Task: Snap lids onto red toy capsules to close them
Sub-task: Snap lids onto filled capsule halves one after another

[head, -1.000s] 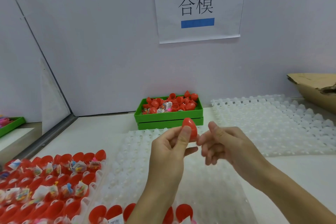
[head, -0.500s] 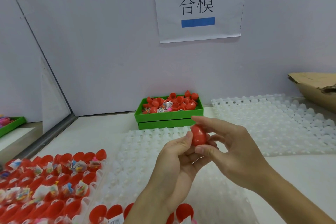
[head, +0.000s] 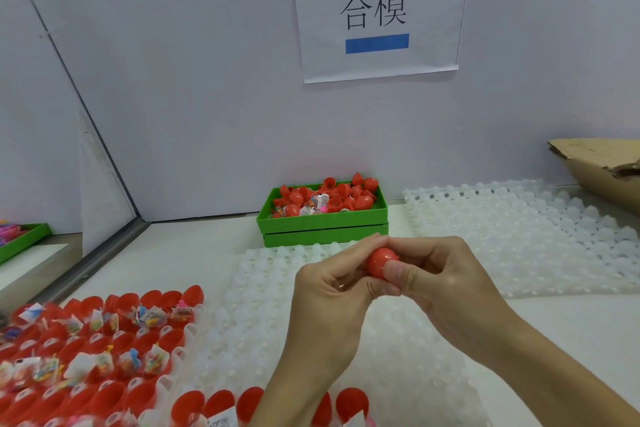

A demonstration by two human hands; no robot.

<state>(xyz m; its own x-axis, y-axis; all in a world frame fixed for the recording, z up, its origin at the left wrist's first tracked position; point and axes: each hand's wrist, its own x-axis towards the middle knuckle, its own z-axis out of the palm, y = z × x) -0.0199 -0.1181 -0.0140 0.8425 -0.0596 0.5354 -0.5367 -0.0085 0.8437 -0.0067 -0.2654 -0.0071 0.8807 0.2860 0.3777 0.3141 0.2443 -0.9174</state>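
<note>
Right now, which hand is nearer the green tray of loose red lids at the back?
Left, narrowly. The left hand sits directly in front of the green tray, fingertips near its front wall. The right hand is offset to the tray's right. Both grip the red capsule.

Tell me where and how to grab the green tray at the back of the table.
Take the green tray by its two short end walls, one hand from the left and one from the right. It is a shallow rectangular box, apparently stacked on a second one, heaped with loose red capsule halves, so it likely needs a level two-sided lift. Its back lies close to the wall; both ends look free.
</note>
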